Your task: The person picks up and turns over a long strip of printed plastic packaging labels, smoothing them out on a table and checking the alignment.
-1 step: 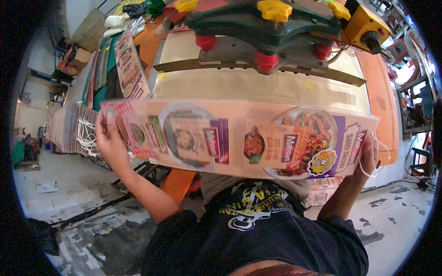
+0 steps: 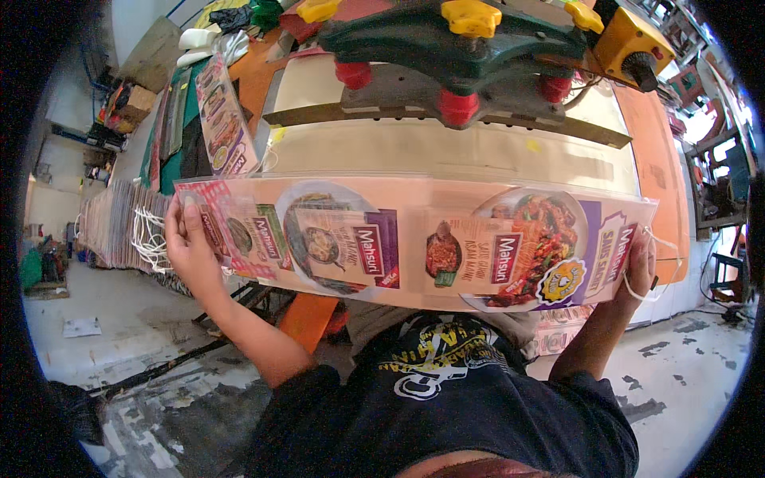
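Head view: we hold a long, flat, glossy printed food-package sheet (image 2: 414, 243) just below the green press machine with yellow and red knobs (image 2: 454, 48). Our left hand (image 2: 190, 247) grips its left end, our right hand (image 2: 637, 267) its right end.

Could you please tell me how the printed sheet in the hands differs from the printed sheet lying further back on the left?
The held sheet stretches wide between the left hand and right hand; the far sheet lies untouched. The held sheet looks larger and runs crosswise; the far sheet runs away. Both show food pictures.
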The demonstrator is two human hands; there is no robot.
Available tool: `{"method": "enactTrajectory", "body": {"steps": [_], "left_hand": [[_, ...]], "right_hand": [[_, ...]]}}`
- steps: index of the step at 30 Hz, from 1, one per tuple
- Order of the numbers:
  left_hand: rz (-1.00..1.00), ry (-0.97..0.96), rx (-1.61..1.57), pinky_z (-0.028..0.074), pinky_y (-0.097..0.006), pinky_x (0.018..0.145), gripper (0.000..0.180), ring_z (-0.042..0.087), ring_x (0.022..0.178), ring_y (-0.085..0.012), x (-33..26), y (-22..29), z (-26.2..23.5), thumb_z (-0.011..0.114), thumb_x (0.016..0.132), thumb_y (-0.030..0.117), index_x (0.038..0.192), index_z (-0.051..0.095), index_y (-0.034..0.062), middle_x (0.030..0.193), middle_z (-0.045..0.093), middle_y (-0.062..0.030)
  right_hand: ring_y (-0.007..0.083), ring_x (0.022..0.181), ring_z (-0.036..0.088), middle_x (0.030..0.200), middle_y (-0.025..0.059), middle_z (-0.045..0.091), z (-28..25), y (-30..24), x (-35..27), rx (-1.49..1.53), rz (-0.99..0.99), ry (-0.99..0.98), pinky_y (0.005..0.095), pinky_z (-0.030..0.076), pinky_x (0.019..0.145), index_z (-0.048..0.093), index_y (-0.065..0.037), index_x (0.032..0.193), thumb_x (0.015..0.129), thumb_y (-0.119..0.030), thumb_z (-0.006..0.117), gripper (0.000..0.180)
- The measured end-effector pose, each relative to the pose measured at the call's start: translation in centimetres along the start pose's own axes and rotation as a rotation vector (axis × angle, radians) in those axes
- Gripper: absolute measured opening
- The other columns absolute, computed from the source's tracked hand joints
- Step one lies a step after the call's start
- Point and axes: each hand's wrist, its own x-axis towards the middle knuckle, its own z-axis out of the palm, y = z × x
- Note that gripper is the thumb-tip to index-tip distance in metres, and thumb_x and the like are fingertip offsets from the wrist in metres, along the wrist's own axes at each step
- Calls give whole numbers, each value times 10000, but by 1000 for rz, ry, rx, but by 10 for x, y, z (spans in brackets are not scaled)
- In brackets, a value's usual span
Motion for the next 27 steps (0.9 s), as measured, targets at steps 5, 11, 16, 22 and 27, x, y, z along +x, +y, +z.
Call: {"method": "enactTrajectory", "body": {"steps": [5, 11, 16, 22, 27], "left_hand": [[-65, -88, -217, 511, -260, 880, 465, 625, 1030, -111, -10, 8, 1, 606, 1025, 238, 1419, 525, 6, 1221, 655, -88], [-76, -424, -135, 517, -249, 835, 496, 627, 949, -87, -20, 3, 6, 613, 1010, 157, 1469, 487, 18, 1171, 674, -78], [-47, -579, 106, 459, -242, 647, 463, 543, 735, -61, -17, 10, 26, 638, 979, 150, 1421, 551, 44, 857, 643, -34], [104, -662, 269, 446, -285, 581, 351, 537, 551, -107, 17, -3, 65, 621, 978, 218, 1310, 669, 116, 701, 624, -73], [58, -679, 307, 515, -355, 663, 344, 681, 598, -220, 30, -4, 93, 608, 984, 310, 1272, 695, 143, 850, 716, -195]], "right_hand": [[193, 1010, 678, 1175, 148, 661, 1, -14, 14, 38, -6, 35, 328, 569, 865, 536, 35, 1296, 1034, -285, 558, 415], [108, 886, 662, 1117, 124, 679, 14, -36, 23, -436, 49, 30, 240, 544, 732, 498, 1, 1346, 1019, -144, 584, 368], [79, 824, 634, 1293, 103, 610, 13, -45, 30, -722, 65, -112, 209, 520, 660, 456, -42, 1397, 995, -75, 585, 423], [112, 882, 640, 1154, 100, 658, 4, -40, 63, -794, 85, -279, 255, 515, 732, 557, -25, 1346, 1007, -146, 612, 365], [86, 787, 595, 939, 60, 687, 12, -27, 88, -828, 165, -347, 248, 472, 689, 578, -18, 1355, 1017, -235, 619, 404]]}}
